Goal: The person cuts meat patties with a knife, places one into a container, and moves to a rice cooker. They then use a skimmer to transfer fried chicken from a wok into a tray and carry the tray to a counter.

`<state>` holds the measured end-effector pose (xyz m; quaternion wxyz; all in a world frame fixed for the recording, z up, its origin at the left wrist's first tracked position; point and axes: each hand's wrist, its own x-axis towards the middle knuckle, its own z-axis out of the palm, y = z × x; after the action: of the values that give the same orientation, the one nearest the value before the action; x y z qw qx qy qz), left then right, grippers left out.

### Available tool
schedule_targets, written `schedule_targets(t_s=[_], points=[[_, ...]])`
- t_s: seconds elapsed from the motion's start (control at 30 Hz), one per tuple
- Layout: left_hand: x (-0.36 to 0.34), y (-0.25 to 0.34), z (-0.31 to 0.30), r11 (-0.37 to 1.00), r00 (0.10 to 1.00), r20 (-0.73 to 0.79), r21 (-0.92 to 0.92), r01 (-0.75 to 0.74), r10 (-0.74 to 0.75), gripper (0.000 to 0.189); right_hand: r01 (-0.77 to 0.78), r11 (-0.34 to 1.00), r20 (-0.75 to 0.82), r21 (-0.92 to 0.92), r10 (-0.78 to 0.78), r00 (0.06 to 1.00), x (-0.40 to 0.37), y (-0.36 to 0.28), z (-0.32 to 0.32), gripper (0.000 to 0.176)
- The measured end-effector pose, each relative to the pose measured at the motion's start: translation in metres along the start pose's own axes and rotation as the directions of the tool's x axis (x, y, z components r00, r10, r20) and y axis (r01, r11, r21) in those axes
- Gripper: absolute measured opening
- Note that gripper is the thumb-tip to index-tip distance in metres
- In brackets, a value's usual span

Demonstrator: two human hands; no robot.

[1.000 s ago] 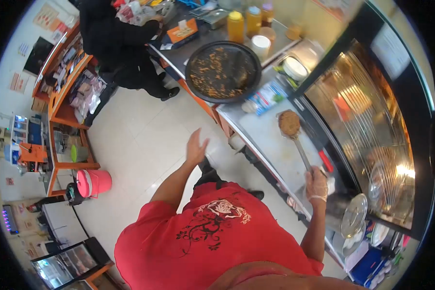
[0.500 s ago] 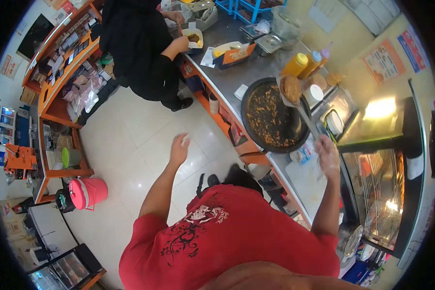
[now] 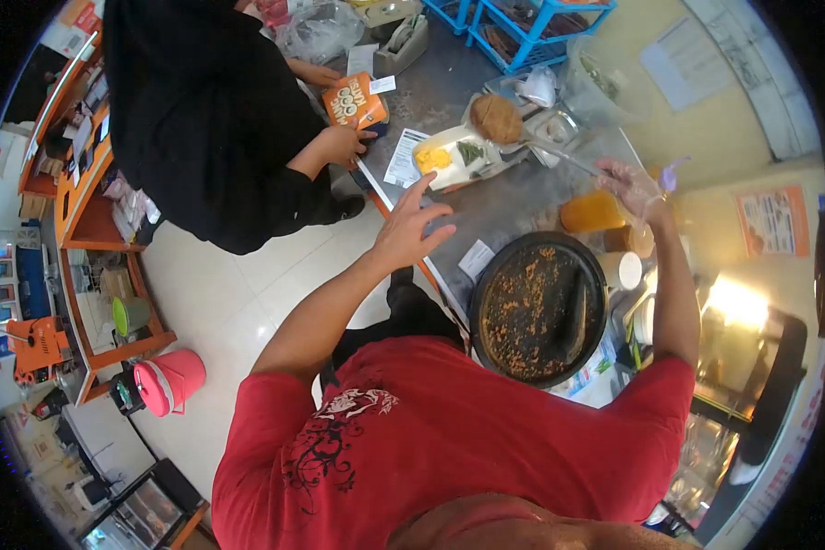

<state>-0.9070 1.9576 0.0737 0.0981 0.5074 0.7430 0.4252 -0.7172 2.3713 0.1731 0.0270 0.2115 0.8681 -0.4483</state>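
Observation:
My right hand [image 3: 629, 189], in a clear plastic glove, grips the handle of a long metal spatula [image 3: 566, 157]. A round browned, breaded cutlet [image 3: 496, 119] rides on its far end, over the back edge of an open white takeaway box [image 3: 451, 176]. That box holds something yellow and some green pieces. With fingers spread and nothing in them, my left hand [image 3: 412, 222] reaches over the counter edge, its fingertips close to the box's near side. Below my right hand lies a round black pan [image 3: 599, 298] scattered with brown crumbs.
A co-worker in black [image 3: 202, 119] stands at the left, both hands at an orange printed box [image 3: 356, 103]. Blue racks [image 3: 522, 55] and a clear tub [image 3: 605, 81] stand at the back. A yellow bottle [image 3: 588, 213] and white cup [image 3: 625, 270] are beside the pan.
My right hand has carried the spatula and cutlet from over the pan to the takeaway box. My left hand has come forward to the box. The co-worker's orange box now shows its printed side.

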Motion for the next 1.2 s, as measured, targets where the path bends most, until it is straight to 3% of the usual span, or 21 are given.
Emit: schedule_targets(t_s=[0.1, 0.2, 0.23, 0.33, 0.4, 0.47, 0.5, 0.6, 0.7, 0.8, 0.83, 0.9, 0.97, 1.0, 1.07, 1.13, 1.2], points=[[-0.001, -0.013, -0.016, 0.999, 1.0, 0.012, -0.045, 0.027, -0.027, 0.029, -0.119, 0.989, 0.225, -0.085, 0.136, 0.965, 0.054, -0.016, -0.01, 0.029], [-0.025, -0.028, -0.039, 0.997, 0.995, -0.067, 0.019, 0.077, -0.075, 0.027, 0.057, 0.937, 0.377, -0.343, 0.082, 0.923, 0.112, -0.016, -0.008, 0.023], [-0.038, -0.03, -0.049, 0.986, 0.983, -0.087, 0.029, 0.165, -0.162, 0.026, 0.126, 0.889, 0.421, -0.441, 0.081, 0.903, 0.125, -0.028, -0.006, 0.022], [-0.085, -0.031, -0.077, 0.921, 0.904, -0.217, 0.045, 0.386, -0.368, 0.024, 0.379, 0.673, 0.542, -0.635, 0.038, 0.84, 0.171, -0.086, 0.002, 0.02], [-0.123, -0.032, -0.084, 0.821, 0.778, -0.292, -0.047, 0.569, -0.556, 0.021, 0.562, 0.496, 0.628, -0.662, -0.044, 0.777, 0.201, -0.115, 0.017, 0.019], [-0.151, -0.031, -0.091, 0.825, 0.803, -0.396, 0.166, 0.54, -0.446, 0.02, 0.729, 0.188, 0.748, -0.659, 0.062, 0.661, 0.231, -0.155, 0.048, 0.016], [-0.162, -0.027, -0.093, 0.81, 0.815, -0.439, 0.27, 0.521, -0.378, 0.02, 0.749, 0.126, 0.759, -0.651, 0.093, 0.644, 0.237, -0.173, 0.066, 0.014], [-0.197, -0.011, -0.097, 0.743, 0.677, -0.433, 0.024, 0.668, -0.595, 0.02, 0.767, -0.044, 0.761, -0.641, 0.099, 0.641, 0.237, -0.221, 0.11, 0.012], [-0.216, 0.02, -0.095, 0.559, 0.469, -0.385, -0.166, 0.812, -0.795, 0.022, 0.778, -0.191, 0.763, -0.598, 0.158, 0.626, 0.229, -0.262, 0.131, 0.013], [-0.255, 0.034, -0.092, 0.337, 0.306, -0.226, -0.114, 0.935, -0.925, 0.025, 0.734, -0.238, 0.722, -0.637, 0.151, 0.675, 0.203, -0.295, 0.115, 0.015], [-0.274, 0.034, -0.089, 0.34, 0.314, -0.206, -0.101, 0.935, -0.927, 0.026, 0.667, -0.244, 0.69, -0.704, -0.011, 0.724, 0.194, -0.292, 0.101, 0.017], [-0.32, 0.025, -0.085, 0.328, 0.317, -0.137, -0.065, 0.943, -0.939, 0.027, 0.608, -0.236, 0.598, -0.758, 0.119, 0.792, 0.171, -0.304, 0.073, 0.017], [-0.345, 0.024, -0.092, 0.29, 0.289, -0.074, -0.009, 0.957, -0.955, 0.028, 0.289, -0.004, 0.284, -0.957, 0.167, 0.944, 0.076, -0.36, 0.045, 0.027], [-0.36, 0.019, -0.094, 0.28, 0.281, -0.031, 0.019, 0.96, -0.959, 0.029, 0.177, 0.105, 0.191, -0.978, 0.14, 0.972, 0.033, -0.366, 0.033, 0.028], [-0.387, 0.008, -0.101, 0.318, 0.319, 0.018, 0.127, 0.939, -0.948, 0.03, 0.122, 0.352, 0.127, -0.928, -0.01, 0.992, -0.044, -0.354, 0.021, 0.03], [-0.398, 0.009, -0.105, 0.458, 0.473, 0.014, 0.28, 0.844, -0.881, 0.033, 0.153, 0.584, 0.061, -0.797, -0.174, 0.983, -0.129, -0.317, 0.022, 0.032], [-0.429, -0.02, -0.1, 0.585, 0.596, 0.051, 0.269, 0.765, -0.802, 0.034, 0.131, 0.749, -0.081, -0.65, -0.24, 0.967, -0.218, -0.257, 0.029, 0.034]])
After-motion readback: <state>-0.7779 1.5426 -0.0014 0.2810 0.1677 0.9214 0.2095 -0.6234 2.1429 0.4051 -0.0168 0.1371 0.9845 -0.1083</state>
